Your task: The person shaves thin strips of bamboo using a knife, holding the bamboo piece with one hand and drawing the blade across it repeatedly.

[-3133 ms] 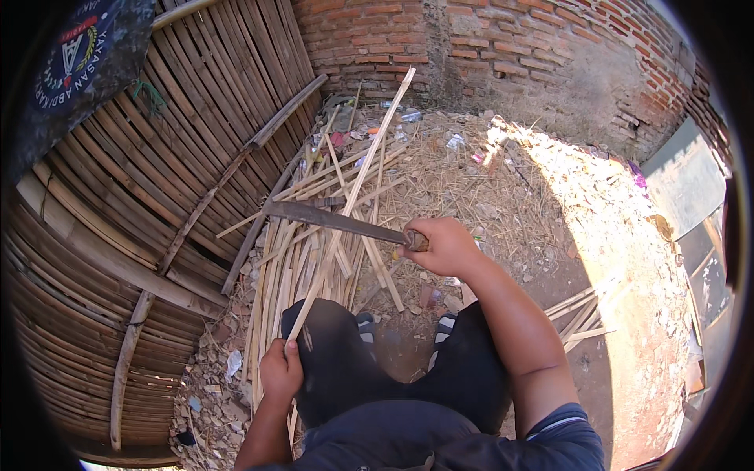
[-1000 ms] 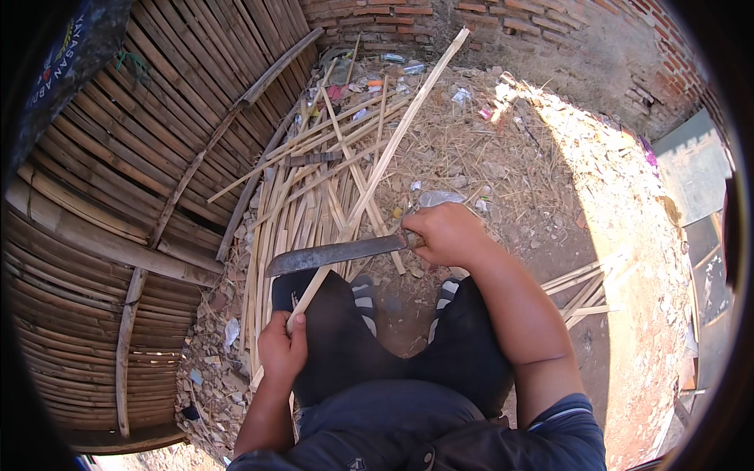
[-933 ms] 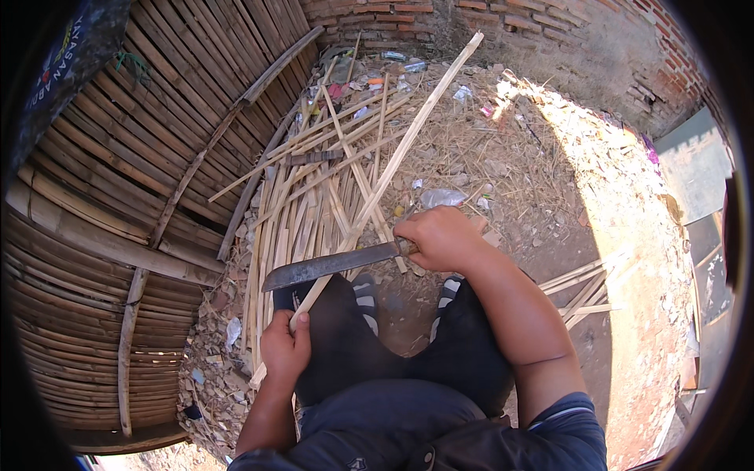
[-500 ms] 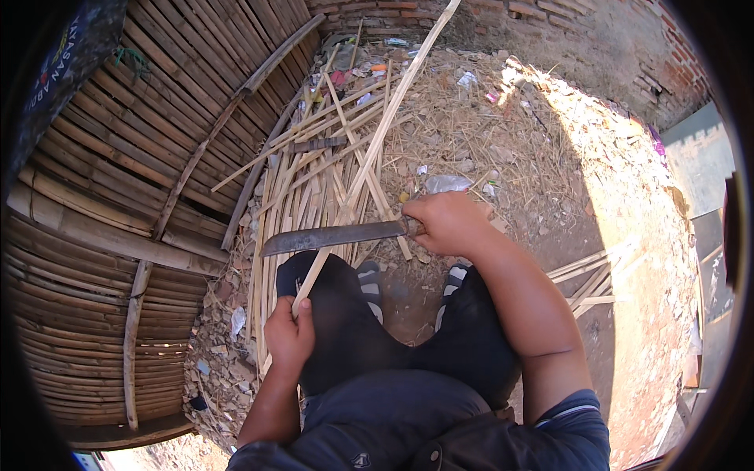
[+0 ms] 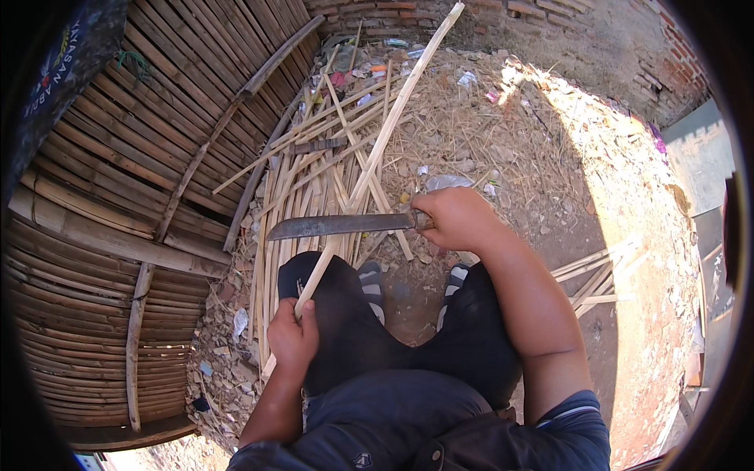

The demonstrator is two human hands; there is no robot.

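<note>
My left hand [image 5: 292, 336] is closed round the lower part of a long pale bamboo strip [image 5: 389, 122], which slants from beside my left knee up and away to the right. My right hand [image 5: 458, 220] grips the handle of a machete [image 5: 342, 226]. Its dark broad blade points left and lies across the strip, a little beyond my left knee and the left hand. Whether the edge bites into the strip cannot be made out.
Many split bamboo strips [image 5: 306, 184] lie in a pile at the left, by a bamboo slat wall [image 5: 149, 149]. A smaller bundle of strips [image 5: 593, 275] is at the right. Brick wall [image 5: 550, 31] closes the far side. Litter and shavings cover the ground; my feet [image 5: 371, 286] are close by.
The machete and my right hand have shifted slightly to the right, with the blade a little higher in view. The strip's far end has dropped a bit; my left hand has barely moved.
</note>
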